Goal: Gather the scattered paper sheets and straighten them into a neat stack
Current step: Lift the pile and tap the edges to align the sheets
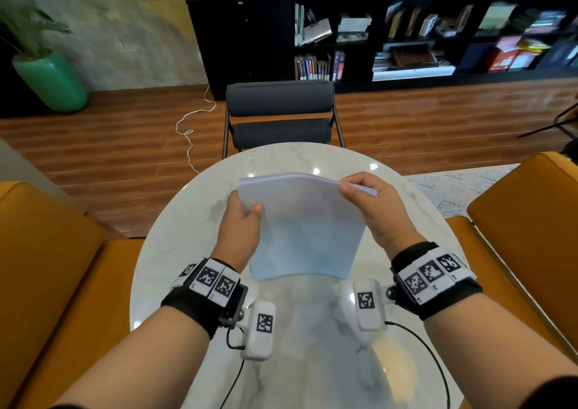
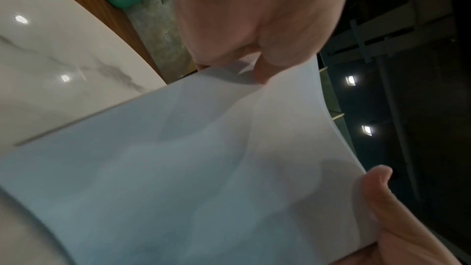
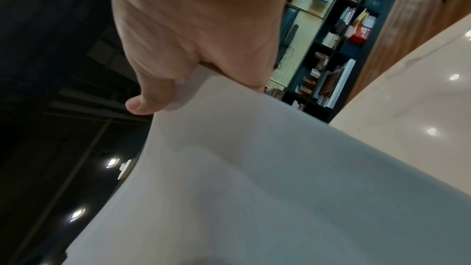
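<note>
A stack of white paper sheets (image 1: 308,230) stands on its lower edge on the round marble table (image 1: 281,330), tilted toward me and bowed at the top. My left hand (image 1: 242,221) grips the stack's left side, thumb on the near face. My right hand (image 1: 372,208) pinches the upper right corner, thumb in front and fingers behind. In the left wrist view the paper (image 2: 203,168) fills the frame below my left hand (image 2: 254,27), with my right hand's thumb (image 2: 377,180) at its far edge. In the right wrist view my right hand (image 3: 193,47) holds the sheets (image 3: 254,188) at their top edge.
A dark chair (image 1: 280,114) stands at the table's far side. Orange armchairs (image 1: 47,267) flank the table on the left and on the right (image 1: 525,221). A black bookshelf (image 1: 375,33) lines the back wall. A green pot (image 1: 50,80) with a plant is at far left.
</note>
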Demonstrator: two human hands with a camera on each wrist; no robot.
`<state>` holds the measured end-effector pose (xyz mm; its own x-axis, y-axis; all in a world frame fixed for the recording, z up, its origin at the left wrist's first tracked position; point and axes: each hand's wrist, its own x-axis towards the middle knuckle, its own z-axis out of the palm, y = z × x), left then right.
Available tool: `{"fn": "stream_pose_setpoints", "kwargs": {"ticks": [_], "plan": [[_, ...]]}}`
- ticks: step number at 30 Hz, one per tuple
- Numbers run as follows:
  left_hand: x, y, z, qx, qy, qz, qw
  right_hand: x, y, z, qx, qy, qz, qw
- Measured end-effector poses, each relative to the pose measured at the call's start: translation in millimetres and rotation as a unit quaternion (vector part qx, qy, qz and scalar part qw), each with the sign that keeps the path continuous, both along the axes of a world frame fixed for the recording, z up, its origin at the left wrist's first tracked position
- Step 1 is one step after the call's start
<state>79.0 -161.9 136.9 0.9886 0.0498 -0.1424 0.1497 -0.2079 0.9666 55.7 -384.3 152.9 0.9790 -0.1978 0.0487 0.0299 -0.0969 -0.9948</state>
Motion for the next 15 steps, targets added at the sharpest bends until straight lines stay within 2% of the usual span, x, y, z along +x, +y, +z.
{"fn": "stream_pose_setpoints", "kwargs": {"ticks": [2,4,6,8,10,12,13,15], "plan": [[2.2,2.4,9.7,0.029,-0.033,0.018,0.999,1.4,-3.0,8.0,-0.079,-0.001,-0.011,0.997],[4.4,4.8,19.2,0.086,-0.093,-0.009,0.992,2.0,-5.1,17.3,-0.181,-0.009,0.001,0.983],[4.8,0.4,27.1,0.161,-0.158,-0.062,0.972,1.6,2.2,25.9,-0.284,0.003,0.048,0.958],[3.4,-10.2,29.9,0.225,-0.206,-0.099,0.947,1.0,16.4,24.2,-0.316,0.023,0.097,0.943],[2.8,-15.4,29.8,0.229,-0.230,-0.083,0.942,0.4,23.7,18.1,-0.259,0.023,0.078,0.962],[7.1,-5.7,23.7,0.200,-0.232,-0.015,0.952,-0.4,15.5,9.4,-0.166,0.039,0.019,0.985],[9.4,4.7,19.7,0.196,-0.204,0.029,0.959,-1.9,7.2,5.0,-0.113,0.051,-0.010,0.992],[11.7,27.5,11.2,0.164,-0.090,0.104,0.977,-7.2,-12.1,-3.5,0.014,0.064,-0.042,0.997]]}}
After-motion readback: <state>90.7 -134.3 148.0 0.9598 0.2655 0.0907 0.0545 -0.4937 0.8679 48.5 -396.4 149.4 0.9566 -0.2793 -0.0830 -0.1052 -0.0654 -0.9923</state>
